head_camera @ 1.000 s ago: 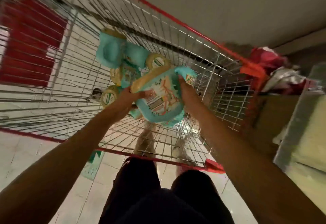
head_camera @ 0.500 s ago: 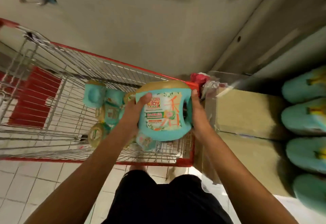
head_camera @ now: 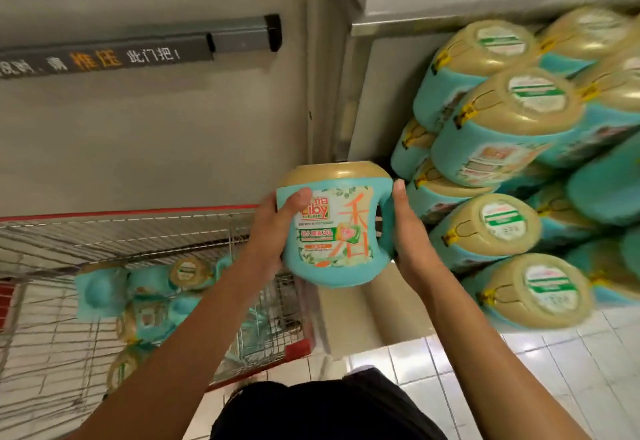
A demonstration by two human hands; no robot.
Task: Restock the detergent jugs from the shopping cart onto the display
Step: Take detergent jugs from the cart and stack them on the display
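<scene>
Head view: one teal detergent jug [head_camera: 332, 231], gold cap up, clasped between left hand [head_camera: 277, 228], thumb curled over its label, and right hand [head_camera: 407, 231] cupping its handle side, above the shopping cart [head_camera: 138, 228] corner, just beside the display [head_camera: 502, 162] stack.

We hold one blue-green jug [head_camera: 334, 231] with a gold top upright. Other jugs [head_camera: 149, 287] lie in the cart [head_camera: 138, 213]. The display [head_camera: 502, 228] has them stacked sideways.
</scene>
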